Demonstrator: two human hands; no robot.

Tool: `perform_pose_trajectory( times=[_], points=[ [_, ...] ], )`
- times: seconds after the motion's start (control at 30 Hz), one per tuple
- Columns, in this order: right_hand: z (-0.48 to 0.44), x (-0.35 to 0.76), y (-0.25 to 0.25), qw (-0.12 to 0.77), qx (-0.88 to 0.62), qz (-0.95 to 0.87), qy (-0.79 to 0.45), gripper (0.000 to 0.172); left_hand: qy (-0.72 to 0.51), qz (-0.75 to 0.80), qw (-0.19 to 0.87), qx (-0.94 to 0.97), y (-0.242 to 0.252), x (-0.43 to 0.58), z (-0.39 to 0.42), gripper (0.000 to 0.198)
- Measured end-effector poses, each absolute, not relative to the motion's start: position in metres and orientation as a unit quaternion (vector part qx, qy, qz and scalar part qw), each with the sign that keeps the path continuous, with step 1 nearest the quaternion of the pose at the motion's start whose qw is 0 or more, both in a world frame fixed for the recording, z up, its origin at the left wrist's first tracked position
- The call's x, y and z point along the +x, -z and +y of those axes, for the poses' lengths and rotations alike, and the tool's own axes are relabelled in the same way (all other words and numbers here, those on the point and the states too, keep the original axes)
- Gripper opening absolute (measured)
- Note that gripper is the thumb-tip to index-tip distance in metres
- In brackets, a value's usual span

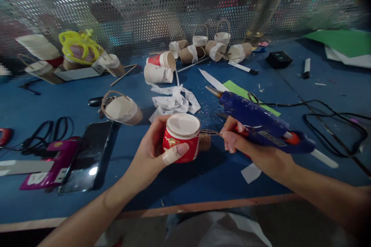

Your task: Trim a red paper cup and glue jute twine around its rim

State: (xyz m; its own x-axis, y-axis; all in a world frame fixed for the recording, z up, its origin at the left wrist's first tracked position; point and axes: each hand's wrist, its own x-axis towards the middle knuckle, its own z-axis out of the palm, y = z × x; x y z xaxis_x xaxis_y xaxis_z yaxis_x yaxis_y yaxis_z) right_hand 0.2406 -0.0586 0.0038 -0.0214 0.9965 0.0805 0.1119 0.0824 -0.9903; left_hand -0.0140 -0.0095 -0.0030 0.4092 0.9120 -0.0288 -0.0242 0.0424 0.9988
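We hold the cup (181, 137) upside down in the left grip (153, 150) above the tabletop (203, 177), twine (209, 133) running right to our right grip (242, 141), clamped on the glue gun (261, 123), nozzle aimed up-left past the cup.

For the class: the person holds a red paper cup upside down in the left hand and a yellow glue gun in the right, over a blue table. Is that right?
Not quite. The head view shows the glue gun is blue, not yellow. The rest stands: the left hand holds the red paper cup upside down, the right hand grips the gun, and both are over the blue table.
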Motion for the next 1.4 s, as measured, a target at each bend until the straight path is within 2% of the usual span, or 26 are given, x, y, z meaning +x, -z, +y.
perform_pose_trajectory(
  times=[0.13, 0.3, 0.5, 0.73, 1.0, 1.17, 1.4],
  points=[
    [-0.0537, 0.2363, -0.002, 0.493, -0.463, -0.503, -0.538, 0.022, -0.394, 0.388, 0.609, 0.569, 0.0048, -0.0131, -0.0115, 0.05],
    [-0.0519, 0.236, 0.0034, 0.498, -0.432, -0.468, -0.588, 0.017, -0.395, 0.394, 0.601, 0.572, 0.0059, -0.0133, -0.013, 0.05],
    [-0.0503, 0.2362, 0.0017, 0.496, -0.417, -0.477, -0.594, 0.021, -0.393, 0.356, 0.639, 0.557, 0.0074, -0.0136, -0.0137, 0.042],
    [-0.0493, 0.2349, 0.0013, 0.492, -0.426, -0.488, -0.581, 0.032, -0.378, 0.351, 0.665, 0.54, 0.0088, -0.0148, -0.0149, 0.046],
    [-0.0485, 0.2343, 0.0042, 0.488, -0.447, -0.493, -0.565, 0.031, -0.375, 0.319, 0.682, 0.541, 0.0113, -0.0153, -0.0151, 0.043],
    [-0.0496, 0.2332, 0.0048, 0.485, -0.466, -0.485, -0.559, 0.023, -0.369, 0.321, 0.688, 0.536, 0.0114, -0.0144, -0.0145, 0.041],
    [-0.0477, 0.2317, -0.0034, 0.475, -0.48, -0.512, -0.531, 0.027, -0.36, 0.333, 0.699, 0.521, 0.0102, -0.0129, -0.0154, 0.042]
  ],
)
